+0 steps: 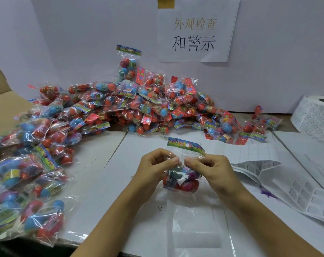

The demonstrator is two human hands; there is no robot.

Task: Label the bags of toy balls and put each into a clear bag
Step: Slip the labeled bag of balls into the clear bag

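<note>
Clearly light and crinkly, the bag of balls (181, 175) is pinched below its printed header by left hand (155, 168) and right hand (209, 168), best gripped there, near the pile (120, 108).

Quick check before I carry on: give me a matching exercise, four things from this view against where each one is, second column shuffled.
Things:
1. held bag
2. label roll
3. sign
4. clear bag

Places:
A. taped to the back wall
B. flat on the table, near edge, under the hands
C. far right, by the wall
D. pinched between the left hand and right hand

Pairs: 1-D, 2-C, 3-A, 4-B
</note>
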